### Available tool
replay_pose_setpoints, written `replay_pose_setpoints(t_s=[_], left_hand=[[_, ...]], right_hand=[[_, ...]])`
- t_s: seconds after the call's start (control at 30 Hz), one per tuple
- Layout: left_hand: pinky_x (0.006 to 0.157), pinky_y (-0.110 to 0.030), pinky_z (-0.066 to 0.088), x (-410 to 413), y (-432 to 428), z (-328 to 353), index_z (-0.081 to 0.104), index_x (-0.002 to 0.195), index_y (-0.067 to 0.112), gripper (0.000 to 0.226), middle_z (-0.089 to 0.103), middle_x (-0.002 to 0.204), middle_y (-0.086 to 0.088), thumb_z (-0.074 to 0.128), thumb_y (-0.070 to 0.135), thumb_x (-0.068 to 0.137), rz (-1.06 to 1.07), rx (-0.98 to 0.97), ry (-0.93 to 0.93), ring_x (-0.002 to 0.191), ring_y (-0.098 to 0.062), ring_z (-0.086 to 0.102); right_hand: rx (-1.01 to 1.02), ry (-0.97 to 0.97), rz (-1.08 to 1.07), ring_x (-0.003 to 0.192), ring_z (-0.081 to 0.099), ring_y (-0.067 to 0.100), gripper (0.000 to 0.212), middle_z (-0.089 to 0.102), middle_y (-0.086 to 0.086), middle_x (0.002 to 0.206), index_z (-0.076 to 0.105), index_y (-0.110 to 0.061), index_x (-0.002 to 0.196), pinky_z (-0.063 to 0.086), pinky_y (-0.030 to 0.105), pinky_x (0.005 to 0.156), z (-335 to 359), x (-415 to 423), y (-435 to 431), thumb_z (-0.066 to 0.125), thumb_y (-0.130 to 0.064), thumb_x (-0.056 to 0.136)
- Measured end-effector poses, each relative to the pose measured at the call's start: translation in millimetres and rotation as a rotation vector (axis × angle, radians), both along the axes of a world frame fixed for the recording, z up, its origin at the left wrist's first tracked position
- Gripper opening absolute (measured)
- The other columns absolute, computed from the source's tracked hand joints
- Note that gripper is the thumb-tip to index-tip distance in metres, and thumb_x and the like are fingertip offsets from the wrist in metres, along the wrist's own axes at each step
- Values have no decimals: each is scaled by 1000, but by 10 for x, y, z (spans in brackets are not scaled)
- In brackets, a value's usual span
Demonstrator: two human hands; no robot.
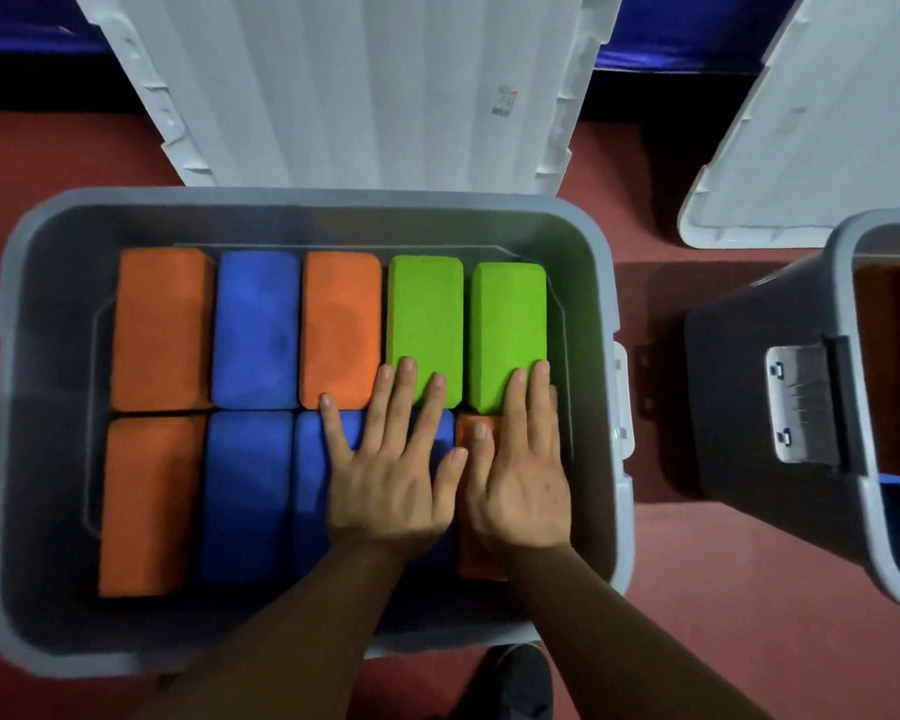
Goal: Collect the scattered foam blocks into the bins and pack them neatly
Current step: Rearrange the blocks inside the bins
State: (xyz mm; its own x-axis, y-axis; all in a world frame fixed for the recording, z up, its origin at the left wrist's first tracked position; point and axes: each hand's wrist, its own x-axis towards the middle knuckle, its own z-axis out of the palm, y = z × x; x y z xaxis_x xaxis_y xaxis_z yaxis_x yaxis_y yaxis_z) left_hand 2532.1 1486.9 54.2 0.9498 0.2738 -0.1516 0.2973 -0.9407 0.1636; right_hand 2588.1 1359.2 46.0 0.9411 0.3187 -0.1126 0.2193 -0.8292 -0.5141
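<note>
My left hand (391, 470) and right hand (518, 470) lie flat, gripping nothing, pressing the near-right blue block (310, 485) and orange block (471, 558); foam blocks (255, 330) fill the bin (307, 197) in two rows; uneven pressure could wedge the orange block crooked and lift the far green blocks (424, 304).

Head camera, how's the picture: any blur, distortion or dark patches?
Head view: wide-angle bowing curves the bin rim; the green blocks, left hand and right hand look sharp; the frame's edges go soft; the second bin is dim inside.
</note>
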Motion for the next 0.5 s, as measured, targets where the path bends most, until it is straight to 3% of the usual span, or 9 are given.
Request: replay_pose_setpoints(t_s=[0.17, 0.3, 0.5], left_hand=[[118, -70, 4, 5, 3, -3, 21, 160, 26, 70, 10, 170, -3, 29, 56, 98, 9, -21, -4, 156, -19, 8], [117, -71, 5, 1, 0, 1, 24, 160, 24, 70, 12, 169, -5, 29, 55, 98, -3, -20, -12, 156, -21, 11], [116, -72, 7, 29, -21, 31, 26, 160, 22, 70, 14, 169, -7, 24, 55, 98, -3, -34, -4, 156, -23, 12]], right_hand=[[83, 51, -120, 154, 21, 28, 77, 12, 20, 168, 21, 3, 158, 34, 33, 118, 24, -34, -16, 28, -53, 105], [109, 88, -147, 153, 20, 24, 77, 20, 22, 165, 20, 3, 158, 13, 11, 120, 6, -36, -35, 24, -53, 106], [129, 39, -85, 147, 26, 17, 59, 30, 21, 163, 36, -10, 156, 12, -1, 110, 56, 20, -77, 27, -42, 107]])
